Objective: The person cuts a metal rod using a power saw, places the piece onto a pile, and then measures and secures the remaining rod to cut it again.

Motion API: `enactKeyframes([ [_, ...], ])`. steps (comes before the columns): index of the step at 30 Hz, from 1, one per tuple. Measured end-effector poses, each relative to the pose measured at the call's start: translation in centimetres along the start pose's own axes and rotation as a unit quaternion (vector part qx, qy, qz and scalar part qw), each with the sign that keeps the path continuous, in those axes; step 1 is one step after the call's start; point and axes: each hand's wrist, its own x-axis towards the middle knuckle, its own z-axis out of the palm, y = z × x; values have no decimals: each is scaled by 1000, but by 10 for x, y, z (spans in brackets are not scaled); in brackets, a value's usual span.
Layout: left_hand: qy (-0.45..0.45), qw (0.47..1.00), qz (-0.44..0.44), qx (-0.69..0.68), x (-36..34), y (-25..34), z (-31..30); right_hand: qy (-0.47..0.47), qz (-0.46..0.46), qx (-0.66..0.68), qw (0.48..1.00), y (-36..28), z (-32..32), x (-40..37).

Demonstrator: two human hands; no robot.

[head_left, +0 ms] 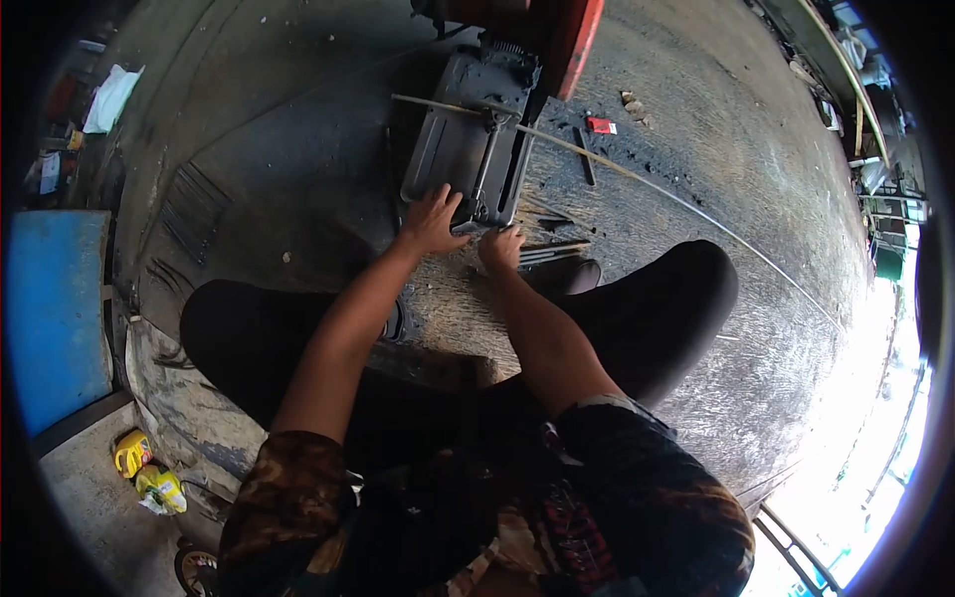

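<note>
Currently, a dark grey, boxy metal machine with a flat top [448,154] sits directly ahead of the person, under and just beyond both grips. The left grip [431,224] lies on its near left part, fingers spread wide over the top. The right grip [501,249] is curled narrow at the near right corner; whether anything is inside it I cannot tell.

A long, thin, pale rod [637,179] crosses the machine beyond the 2 grips and slants far out to the right. Several thin dark bars [557,249] lie just beside the right grip, and 1 short dark bar [584,156] rests farther off, near a small red-and-white packet [601,125]. At the machine's far end stands a red-sided structure [580,50].

All this rests on a worn, grey-brown floor [686,129], stained dark around the machine and littered with black crumbs. The person's bent legs in dark trousers [647,328] lie to either side. Leftward are more thin dark rods [194,204], a flat blue panel [60,308] and a yellow plastic container [131,453]; bright light fills the right edge.
</note>
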Motion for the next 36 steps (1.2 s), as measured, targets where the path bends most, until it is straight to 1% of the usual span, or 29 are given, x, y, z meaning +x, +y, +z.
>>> enactKeyframes([
  [2, -57, 997, -2, 49, -4, 1, -10, 61, -169, -91, 979, -12, -41, -32],
  [3, -52, 997, 5, 52, -8, 1, -16, 69, -170, -86, 979, -15, -52, -38],
  [5, -52, 996, 28, 68, -12, 2, -28, 71, -271, -177, 943, -20, -74, -46],
  [6, -45, 996, 33, 70, -12, 4, -36, 79, -273, -174, 943, -21, -81, -45],
  [8, -55, 996, 22, 71, -15, 8, -49, 98, -342, -209, 911, -22, -92, -44],
  [11, -64, 995, 31, 75, -15, 17, -69, 124, -379, -222, 890, -21, -107, -49],
  [13, -43, 995, 45, 73, -15, 22, -72, 140, -414, -206, 876, -25, -117, -52],
  [15, -22, 995, 58, 73, -15, 28, -80, 158, -424, -212, 866, -26, -126, -59],
  [17, -23, 995, 58, 76, -18, 36, -90, 172, -433, -217, 858, -29, -133, -67],
  [19, -10, 995, 70, 78, -22, 42, -102, 139, -437, -216, 862, -33, -146, -76],
  [20, 1, 994, 81, 77, -22, 45, -108, 142, -439, -215, 861, -37, -153, -80],
  [21, 3, 994, 82, 78, -23, 48, -116, 137, -458, -224, 849, -41, -160, -87],
  [22, 24, 992, 97, 80, -22, 51, -127, 133, -477, -232, 837, -47, -169, -93],
  [23, 44, 989, 112, 81, -23, 54, -137, 135, -478, -231, 837, -54, -177, -98],
  [24, 44, 989, 113, 82, -23, 58, -150, 163, -516, -207, 815, -64, -186, -100],
  [25, 67, 985, 131, 89, -19, 61, -166, 190, -552, -182, 791, -77, -196, -102],
  [26, 91, 980, 148, 95, -14, 65, -183, 193, -585, -152, 773, -93, -210, -101],
  [27, 161, 964, 190, 89, -8, 67, -199, 222, -616, -138, 743, -112, -226, -111],
  [28, 161, 964, 191, 91, 0, 69, -216, 256, -639, -105, 718, -132, -240, -116],
  [29, 194, 956, 197, 93, 12, 70, -234, 269, -663, -75, 695, -151, -254, -119],
  [30, 224, 949, 202, 93, 22, 73, -249, 276, -669, -65, 687, -170, -264, -117],
  [31, 275, 933, 213, 94, 32, 77, -266, 268, -677, -49, 684, -189, -274, -117],
  [32, 324, 915, 223, 93, 43, 81, -282, 257, -659, -73, 703, -204, -285, -119],
  [33, 347, 904, 237, 85, 57, 81, -296, 246, -640, -97, 721, -221, -293, -120],
  [34, 359, 903, 222, 86, 71, 82, -309, 250, -639, -96, 721, -238, -298, -115],
  [36, 362, 913, 182, 54, 97, 84, -328, 196, -594, -129, 769, -271, -303, -101],
])
